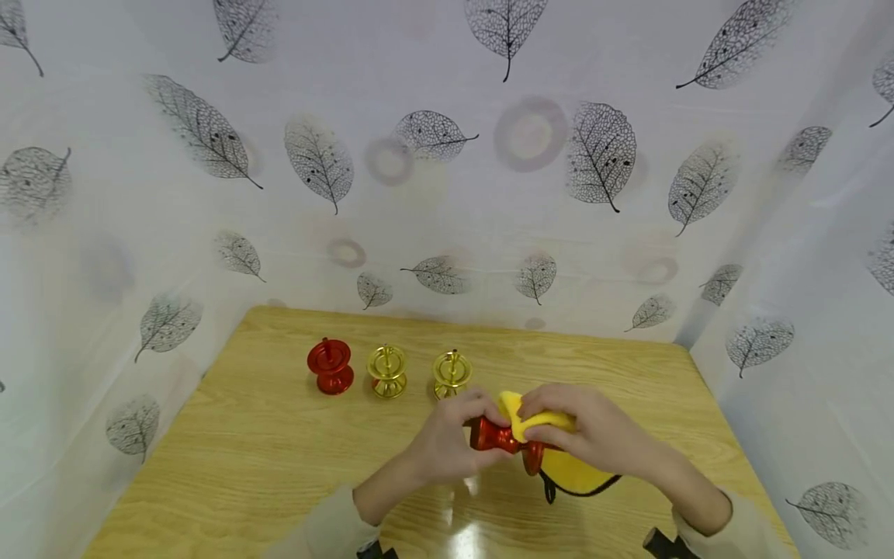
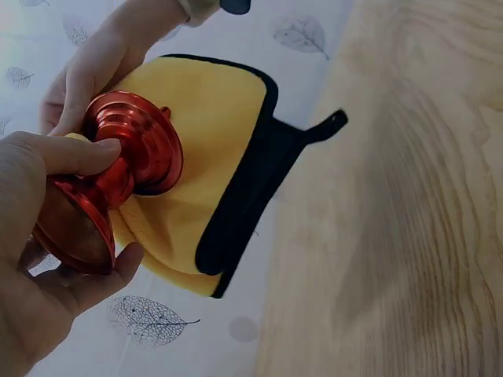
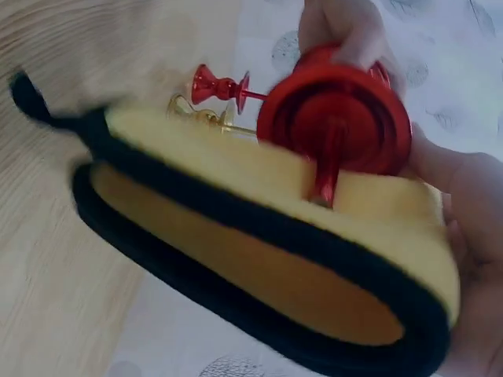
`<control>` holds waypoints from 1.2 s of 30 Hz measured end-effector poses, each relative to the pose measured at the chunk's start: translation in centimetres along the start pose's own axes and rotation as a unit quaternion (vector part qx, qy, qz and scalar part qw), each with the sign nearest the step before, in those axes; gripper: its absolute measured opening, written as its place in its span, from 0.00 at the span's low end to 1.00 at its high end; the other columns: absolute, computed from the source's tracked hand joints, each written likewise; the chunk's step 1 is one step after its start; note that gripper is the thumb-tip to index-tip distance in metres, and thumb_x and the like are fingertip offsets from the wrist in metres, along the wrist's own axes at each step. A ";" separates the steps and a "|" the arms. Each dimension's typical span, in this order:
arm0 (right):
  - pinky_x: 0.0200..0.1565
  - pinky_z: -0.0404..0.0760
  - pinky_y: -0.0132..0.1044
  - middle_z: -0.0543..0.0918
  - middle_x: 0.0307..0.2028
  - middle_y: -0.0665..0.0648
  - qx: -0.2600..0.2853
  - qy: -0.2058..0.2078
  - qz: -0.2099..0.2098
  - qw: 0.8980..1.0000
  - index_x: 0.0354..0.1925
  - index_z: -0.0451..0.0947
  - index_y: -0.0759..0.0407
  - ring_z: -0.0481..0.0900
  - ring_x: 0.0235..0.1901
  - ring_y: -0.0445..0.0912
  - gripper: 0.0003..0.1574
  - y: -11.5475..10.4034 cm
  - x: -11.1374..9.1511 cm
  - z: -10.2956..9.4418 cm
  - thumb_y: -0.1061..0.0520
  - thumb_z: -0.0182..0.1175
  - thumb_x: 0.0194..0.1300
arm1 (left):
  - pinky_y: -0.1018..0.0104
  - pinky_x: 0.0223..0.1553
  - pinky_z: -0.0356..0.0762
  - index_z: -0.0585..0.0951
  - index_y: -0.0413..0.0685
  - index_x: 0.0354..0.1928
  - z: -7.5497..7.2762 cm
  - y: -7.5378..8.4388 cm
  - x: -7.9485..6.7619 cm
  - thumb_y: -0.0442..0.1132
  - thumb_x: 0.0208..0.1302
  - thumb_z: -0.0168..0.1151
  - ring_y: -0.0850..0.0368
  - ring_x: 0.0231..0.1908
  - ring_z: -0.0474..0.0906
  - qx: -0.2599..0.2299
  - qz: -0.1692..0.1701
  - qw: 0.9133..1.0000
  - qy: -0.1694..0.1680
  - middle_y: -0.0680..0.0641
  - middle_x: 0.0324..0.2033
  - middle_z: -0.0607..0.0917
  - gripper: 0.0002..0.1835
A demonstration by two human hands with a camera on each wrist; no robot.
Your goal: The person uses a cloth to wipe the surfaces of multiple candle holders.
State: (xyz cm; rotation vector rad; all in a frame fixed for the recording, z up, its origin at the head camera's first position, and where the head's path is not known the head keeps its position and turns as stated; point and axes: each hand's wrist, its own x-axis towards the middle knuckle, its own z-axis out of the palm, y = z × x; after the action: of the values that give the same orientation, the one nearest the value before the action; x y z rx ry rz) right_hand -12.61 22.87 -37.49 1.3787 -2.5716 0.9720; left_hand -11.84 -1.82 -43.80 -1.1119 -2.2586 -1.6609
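Observation:
A shiny red metal candle holder (image 1: 494, 436) lies tilted on its side in my left hand (image 1: 447, 442). Thumb and fingers grip it round the flared base (image 2: 77, 224). Its wide dish and spike (image 3: 328, 169) point toward my right hand (image 1: 590, 431). That hand holds a yellow cloth (image 2: 208, 102) with black edging and a black hanging loop (image 2: 326, 126). In the head view, a fold of the cloth presses on the candle holder's waist, and the rest hangs below the right hand.
Toward the back of the wood-grain table (image 1: 279, 466) stand another red candle holder (image 1: 330, 361) and two gold ones, one at the middle (image 1: 387, 365) and one (image 1: 452, 371) just behind my left hand. A leaf-patterned white sheet (image 1: 433, 225) encloses the back and sides.

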 end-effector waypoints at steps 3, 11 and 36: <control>0.36 0.84 0.31 0.90 0.42 0.48 0.095 -0.037 0.064 0.993 0.47 0.85 0.46 0.80 0.35 0.33 0.08 0.6 0.1 -0.4 0.59 0.65 0.74 | 0.75 0.41 0.86 0.86 0.44 0.40 0.1 0.3 -0.1 0.29 0.49 0.83 0.64 0.41 0.80 0.016 0.007 1.000 -0.008 0.46 0.39 0.87 0.17; 0.51 0.89 0.34 0.91 0.47 0.48 0.037 0.007 0.002 0.999 0.45 0.86 0.45 0.89 0.48 0.44 0.11 0.3 0.0 -0.2 0.60 0.70 0.68 | 0.73 0.41 0.88 0.85 0.42 0.40 -0.1 0.3 0.0 0.27 0.49 0.82 0.63 0.41 0.82 -0.007 -0.012 1.000 0.001 0.43 0.40 0.86 0.17; 0.48 0.88 0.29 0.91 0.45 0.50 -0.021 0.057 -0.077 0.995 0.47 0.84 0.49 0.88 0.43 0.42 0.07 0.0 0.0 0.8 0.57 0.69 0.70 | 0.71 0.41 0.89 0.86 0.43 0.42 -0.3 -0.5 -0.3 0.28 0.51 0.82 0.65 0.44 0.82 -0.037 0.007 0.999 0.000 0.43 0.41 0.85 0.17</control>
State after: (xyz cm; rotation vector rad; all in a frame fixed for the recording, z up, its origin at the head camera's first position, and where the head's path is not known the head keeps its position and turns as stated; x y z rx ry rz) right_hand -12.42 22.49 -38.14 1.4410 -2.3526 0.9379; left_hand -12.04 -2.31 -44.19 -1.1402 -2.2004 -1.7522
